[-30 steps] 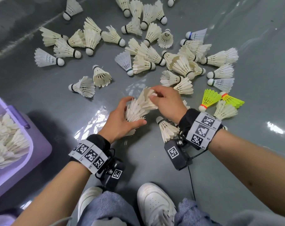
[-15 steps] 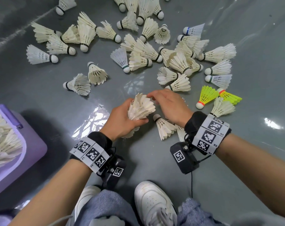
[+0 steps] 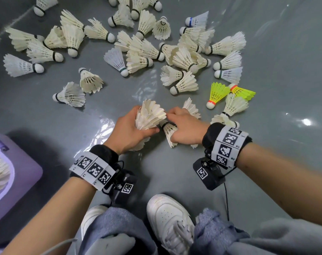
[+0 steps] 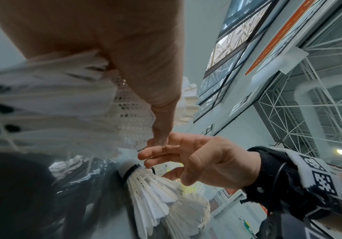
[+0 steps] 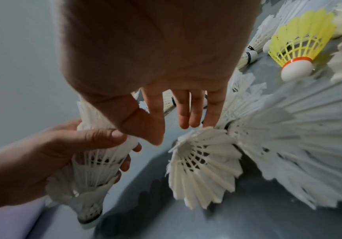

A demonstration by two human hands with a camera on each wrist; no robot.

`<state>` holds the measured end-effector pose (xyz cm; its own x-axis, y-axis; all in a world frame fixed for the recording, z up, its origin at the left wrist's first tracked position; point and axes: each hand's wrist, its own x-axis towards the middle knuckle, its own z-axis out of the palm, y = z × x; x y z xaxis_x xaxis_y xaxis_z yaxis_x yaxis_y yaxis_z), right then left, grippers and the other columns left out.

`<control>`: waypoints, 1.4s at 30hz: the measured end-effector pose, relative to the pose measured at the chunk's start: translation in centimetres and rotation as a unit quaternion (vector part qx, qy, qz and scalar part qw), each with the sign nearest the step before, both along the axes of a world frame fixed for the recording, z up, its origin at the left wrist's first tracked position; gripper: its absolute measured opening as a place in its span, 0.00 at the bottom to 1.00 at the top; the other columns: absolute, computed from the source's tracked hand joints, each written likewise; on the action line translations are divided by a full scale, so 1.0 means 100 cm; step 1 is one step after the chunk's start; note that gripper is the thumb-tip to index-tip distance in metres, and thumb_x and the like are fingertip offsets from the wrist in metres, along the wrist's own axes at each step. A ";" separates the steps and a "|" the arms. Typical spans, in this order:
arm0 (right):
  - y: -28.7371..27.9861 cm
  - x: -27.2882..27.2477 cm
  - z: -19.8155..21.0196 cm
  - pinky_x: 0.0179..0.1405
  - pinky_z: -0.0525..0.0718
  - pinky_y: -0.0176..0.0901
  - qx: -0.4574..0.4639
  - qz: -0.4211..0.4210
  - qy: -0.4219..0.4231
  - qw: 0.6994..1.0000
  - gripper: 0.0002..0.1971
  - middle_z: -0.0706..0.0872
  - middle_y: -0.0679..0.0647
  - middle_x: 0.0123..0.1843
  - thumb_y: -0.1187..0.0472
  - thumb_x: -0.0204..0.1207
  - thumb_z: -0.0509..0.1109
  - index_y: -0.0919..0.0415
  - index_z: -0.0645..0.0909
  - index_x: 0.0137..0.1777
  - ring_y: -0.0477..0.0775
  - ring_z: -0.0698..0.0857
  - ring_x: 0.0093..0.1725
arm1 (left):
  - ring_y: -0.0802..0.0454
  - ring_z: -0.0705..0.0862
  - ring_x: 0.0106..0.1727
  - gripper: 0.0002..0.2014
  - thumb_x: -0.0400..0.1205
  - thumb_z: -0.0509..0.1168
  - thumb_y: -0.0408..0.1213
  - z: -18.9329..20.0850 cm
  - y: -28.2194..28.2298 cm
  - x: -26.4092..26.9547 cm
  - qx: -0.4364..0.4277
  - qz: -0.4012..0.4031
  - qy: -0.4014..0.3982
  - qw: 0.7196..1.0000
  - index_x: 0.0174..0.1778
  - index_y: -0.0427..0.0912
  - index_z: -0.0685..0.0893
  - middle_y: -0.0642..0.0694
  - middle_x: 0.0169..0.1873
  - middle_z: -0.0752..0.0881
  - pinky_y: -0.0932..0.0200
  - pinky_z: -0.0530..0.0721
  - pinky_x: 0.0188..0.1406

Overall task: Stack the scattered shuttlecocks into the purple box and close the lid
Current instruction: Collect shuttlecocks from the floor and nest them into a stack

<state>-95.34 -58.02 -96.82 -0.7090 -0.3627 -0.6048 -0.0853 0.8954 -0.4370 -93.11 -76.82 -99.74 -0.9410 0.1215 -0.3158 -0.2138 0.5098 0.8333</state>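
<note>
Now the left hand [image 3: 130, 131] wraps its grip around a nested stack of white feather shuttlecocks [image 3: 149, 115]. The right hand [image 3: 186, 127], fingers spread, reaches for the white feather shuttlecock [image 3: 169, 132] on the grey floor [image 3: 285, 89] underneath it. Slide its cork gently into the stack. The purple plastic box [image 3: 18, 168] sits at nine o'clock.

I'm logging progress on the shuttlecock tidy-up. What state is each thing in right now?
Left hand: grips a nested stack of white shuttlecocks.
Right hand: fingers extended, reaching onto a white shuttlecock lying on the floor, not yet gripping it.
Purple box: open, partly filled with shuttlecocks.
Loose shuttlecocks: still scattered on the floor.
Two yellow shuttlecocks: lying on the floor, untouched.
</note>
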 end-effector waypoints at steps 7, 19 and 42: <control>-0.001 0.008 -0.016 0.78 0.62 0.49 0.012 0.083 0.031 0.996 0.39 0.59 0.60 0.77 0.66 0.64 0.70 0.50 0.64 0.77 0.64 0.58 0.76 | 0.68 0.81 0.44 0.26 0.68 0.80 0.45 0.002 -0.003 0.000 -0.013 -0.003 0.002 1.000 0.57 0.56 0.76 0.64 0.43 0.83 0.83 0.73 0.38; -0.005 -0.026 0.007 0.39 0.66 0.33 -0.175 -0.235 0.192 0.937 0.15 0.83 0.52 0.47 0.71 0.77 0.58 0.59 0.80 0.59 0.51 0.78 0.45 | 0.57 0.84 0.46 0.25 0.68 0.80 0.45 -0.002 -0.023 0.002 -0.019 0.029 0.003 0.999 0.57 0.54 0.77 0.53 0.47 0.86 0.69 0.77 0.42; -0.037 -0.030 0.015 0.64 0.69 0.43 -0.229 -0.184 0.021 0.956 0.17 0.73 0.52 0.64 0.52 0.75 0.55 0.53 0.70 0.63 0.49 0.70 0.66 | 0.64 0.83 0.41 0.25 0.72 0.67 0.60 0.013 -0.011 0.002 0.017 -0.059 0.057 0.996 0.65 0.65 0.70 0.62 0.41 0.84 0.72 0.79 0.40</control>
<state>-98.31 -61.73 -95.35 -0.8598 -0.3038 -0.4105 0.1725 0.5839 -0.7933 -92.96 -77.95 -98.44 -0.9492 0.2419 -0.2012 -0.0570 0.4968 0.8660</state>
